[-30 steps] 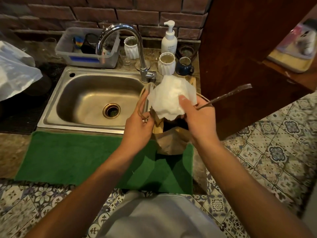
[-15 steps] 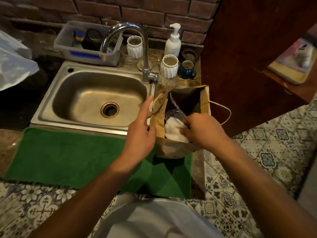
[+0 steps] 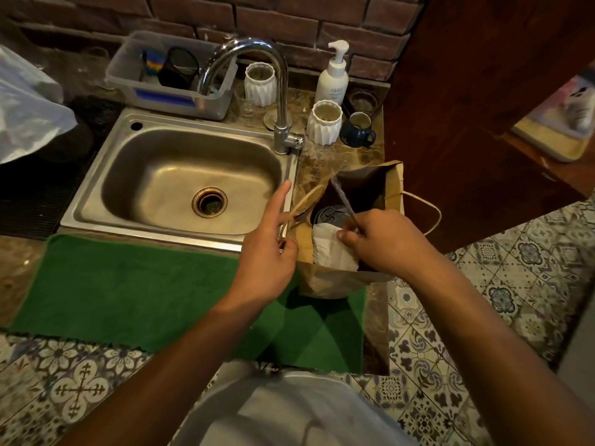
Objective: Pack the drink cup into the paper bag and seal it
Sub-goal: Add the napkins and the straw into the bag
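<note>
A brown paper bag (image 3: 391, 185) stands open at the right end of the green mat (image 3: 128, 291), beside the sink. Inside it I see the dark lid of the drink cup (image 3: 330, 215) and a white napkin (image 3: 330, 251) in front of the lid. My left hand (image 3: 270, 249) pinches the bag's near twine handle at its left rim, index finger stretched out. My right hand (image 3: 380, 241) is at the bag's mouth, fingers closed on a wrapped straw (image 3: 341, 194) that sticks up out of the bag, fingertips touching the napkin.
A steel sink (image 3: 180, 178) with a curved tap (image 3: 257, 75) lies to the left. Behind the bag stand white ribbed cups (image 3: 323, 122), a blue mug (image 3: 357, 130) and a soap pump bottle (image 3: 333, 75). A wooden cabinet wall (image 3: 467, 123) rises close on the right.
The napkin went from above the bag down into it, in front of the cup lid. My right hand followed it in with the straw. My left hand stayed on the handle.
</note>
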### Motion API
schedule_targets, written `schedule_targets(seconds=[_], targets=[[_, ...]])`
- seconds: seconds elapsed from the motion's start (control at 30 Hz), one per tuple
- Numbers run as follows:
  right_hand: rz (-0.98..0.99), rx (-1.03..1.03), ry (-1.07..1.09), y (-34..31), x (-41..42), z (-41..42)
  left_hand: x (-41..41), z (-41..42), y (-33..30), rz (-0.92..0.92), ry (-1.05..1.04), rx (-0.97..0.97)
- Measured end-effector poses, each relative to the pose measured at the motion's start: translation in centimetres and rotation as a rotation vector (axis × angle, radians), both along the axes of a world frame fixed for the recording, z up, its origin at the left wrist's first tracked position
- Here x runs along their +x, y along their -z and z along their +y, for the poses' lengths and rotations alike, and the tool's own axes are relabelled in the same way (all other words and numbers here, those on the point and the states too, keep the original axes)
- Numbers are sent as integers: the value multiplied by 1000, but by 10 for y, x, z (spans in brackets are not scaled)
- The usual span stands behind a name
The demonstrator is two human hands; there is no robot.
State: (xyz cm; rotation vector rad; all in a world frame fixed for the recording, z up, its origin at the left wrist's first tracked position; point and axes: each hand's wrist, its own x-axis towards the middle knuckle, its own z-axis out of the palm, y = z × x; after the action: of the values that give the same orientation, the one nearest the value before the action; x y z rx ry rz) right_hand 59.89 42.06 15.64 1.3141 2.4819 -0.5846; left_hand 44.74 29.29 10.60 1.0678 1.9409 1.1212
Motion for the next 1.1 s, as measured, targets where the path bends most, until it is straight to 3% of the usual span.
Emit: schedule_targets(seconds=[0.13, 0.23, 0.33, 0.47, 0.63, 0.9, 1.1], targets=[[-35, 8, -39, 1, 2, -4, 3, 0, -1, -4, 13, 3], [-208, 57, -168, 5, -2, -10, 5, 2, 1, -43, 19, 19], [-255, 126, -185, 9, -11, -9, 6, 1, 1, -41, 31, 30], [-130, 226, -160, 12, -15, -2, 4, 3, -1, -25, 24, -4], [-183, 79, -174, 15, -11, 2, 4, 2, -2, -27, 36, -4], [377, -71, 21, -2, 7, 6, 3, 5, 0, -53, 32, 6], [133, -94, -238, -2, 8, -4, 0, 8, 6, 6, 1, 14]])
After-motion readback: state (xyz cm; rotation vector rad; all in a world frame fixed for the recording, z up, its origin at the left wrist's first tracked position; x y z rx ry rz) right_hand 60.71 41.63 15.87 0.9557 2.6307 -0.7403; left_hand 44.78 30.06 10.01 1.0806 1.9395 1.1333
